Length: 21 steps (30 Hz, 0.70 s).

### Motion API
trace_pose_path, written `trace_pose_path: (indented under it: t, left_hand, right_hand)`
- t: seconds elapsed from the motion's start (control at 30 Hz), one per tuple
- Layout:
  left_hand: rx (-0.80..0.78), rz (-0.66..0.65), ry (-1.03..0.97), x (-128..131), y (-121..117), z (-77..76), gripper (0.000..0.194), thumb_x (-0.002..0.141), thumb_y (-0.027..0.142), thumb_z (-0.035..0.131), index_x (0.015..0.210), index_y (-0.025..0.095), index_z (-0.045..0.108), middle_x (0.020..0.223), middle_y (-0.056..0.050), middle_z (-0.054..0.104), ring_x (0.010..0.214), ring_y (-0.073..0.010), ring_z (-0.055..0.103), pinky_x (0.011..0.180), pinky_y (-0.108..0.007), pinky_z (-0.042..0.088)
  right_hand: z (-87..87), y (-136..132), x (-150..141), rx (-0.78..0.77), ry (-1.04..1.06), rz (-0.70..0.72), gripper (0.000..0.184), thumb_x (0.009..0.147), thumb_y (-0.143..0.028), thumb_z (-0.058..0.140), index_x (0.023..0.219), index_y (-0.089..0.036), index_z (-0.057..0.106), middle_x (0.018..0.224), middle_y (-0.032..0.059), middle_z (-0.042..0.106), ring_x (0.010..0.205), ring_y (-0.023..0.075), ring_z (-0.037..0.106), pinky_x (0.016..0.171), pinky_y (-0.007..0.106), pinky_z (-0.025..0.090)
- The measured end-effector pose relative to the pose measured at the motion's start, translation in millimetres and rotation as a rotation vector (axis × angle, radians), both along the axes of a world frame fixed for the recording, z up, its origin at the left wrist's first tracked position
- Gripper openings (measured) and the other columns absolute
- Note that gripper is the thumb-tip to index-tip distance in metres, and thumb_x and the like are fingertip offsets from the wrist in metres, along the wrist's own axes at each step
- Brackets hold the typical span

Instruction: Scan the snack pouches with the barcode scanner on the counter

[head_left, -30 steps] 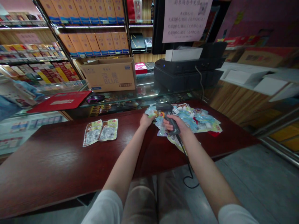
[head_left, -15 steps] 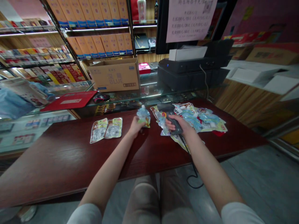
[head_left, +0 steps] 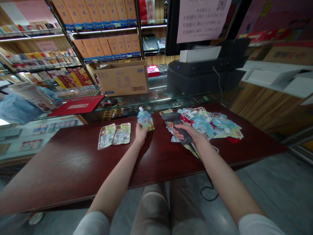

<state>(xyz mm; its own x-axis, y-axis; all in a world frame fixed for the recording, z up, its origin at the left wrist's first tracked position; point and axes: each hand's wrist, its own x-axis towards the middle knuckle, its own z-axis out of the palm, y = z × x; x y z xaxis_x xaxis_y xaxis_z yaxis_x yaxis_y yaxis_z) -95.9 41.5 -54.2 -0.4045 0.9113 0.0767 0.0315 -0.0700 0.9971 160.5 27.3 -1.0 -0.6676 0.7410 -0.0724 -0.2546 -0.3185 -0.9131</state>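
Between the fingers of my left hand (head_left: 141,134) is a light-blue spouted pouch (head_left: 145,119) with a white cap, held just above or on the dark red table; I cannot tell which. My right hand (head_left: 187,132) is wrapped round the handle of a black barcode scanner (head_left: 172,116), whose head points left. Beneath and right of the scanner spreads a pile of similar pouches and snack packets (head_left: 215,125). Two flat foil packets (head_left: 114,135) lie side by side to the left of my left hand.
A glass counter (head_left: 158,93) behind the table (head_left: 80,166) bears a cardboard box (head_left: 123,80), a mouse (head_left: 109,102), a red folder (head_left: 78,106) and a black cash register (head_left: 202,76). The scanner's cable (head_left: 207,186) hangs past the table's front edge.
My left hand has carried the pouch leftward, away from the scanner and the pile. My right hand keeps the scanner over the pile's left side. The view has swung slightly left.
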Motion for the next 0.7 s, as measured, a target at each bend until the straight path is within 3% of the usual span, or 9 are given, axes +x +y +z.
trace_pose_path:
  t: [0.17, 0.33, 0.53, 0.7]
  left_hand:
    - [0.003, 0.024, 0.076, 0.8, 0.2, -1.6, 0.032, 0.065, 0.015, 0.07, 0.092, 0.018, 0.052, 0.095, -0.004, 0.067, 0.091, -0.0189, 0.067, 0.089, -0.034, 0.052]
    - [0.035, 0.019, 0.156, 4.3, -2.5, 0.4, 0.035, 0.064, 0.017, 0.072, 0.095, 0.019, 0.055, 0.099, -0.005, 0.068, 0.098, -0.0225, 0.067, 0.089, -0.035, 0.052]
    - [-0.039, 0.025, 0.254, 3.5, -4.1, 4.3, 0.03, 0.068, 0.014, 0.069, 0.089, 0.02, 0.049, 0.093, -0.003, 0.064, 0.094, -0.021, 0.067, 0.088, -0.035, 0.052]
    - [-0.162, 0.016, 0.443, -10.3, -5.4, 13.8, 0.042, 0.071, 0.016, 0.07, 0.107, 0.017, 0.048, 0.1, -0.01, 0.067, 0.096, -0.0256, 0.068, 0.089, -0.039, 0.052]
  right_hand:
    - [-4.9, 1.2, -1.3, -0.003, -0.013, -0.034, 0.027, 0.078, -0.032, 0.072, 0.081, -0.019, 0.05, 0.058, -0.0055, 0.051, 0.037, 0.005, 0.039, 0.034, 0.017, 0.032]
    - [-6.0, 2.0, -2.4, 0.02, -0.031, -0.024, 0.026, 0.079, -0.033, 0.071, 0.075, -0.018, 0.049, 0.056, -0.005, 0.049, 0.038, 0.0051, 0.039, 0.034, 0.017, 0.032]
    - [-6.8, 2.1, -1.1, 0.0, -0.052, -0.04, 0.023, 0.08, -0.031, 0.069, 0.076, -0.018, 0.05, 0.058, -0.0047, 0.049, 0.039, 0.0052, 0.038, 0.034, 0.018, 0.032]
    - [-3.1, -0.4, -1.2, -0.009, 0.018, -0.065, 0.02, 0.08, -0.029, 0.068, 0.084, -0.019, 0.052, 0.057, -0.0055, 0.049, 0.039, 0.0055, 0.036, 0.035, 0.017, 0.03]
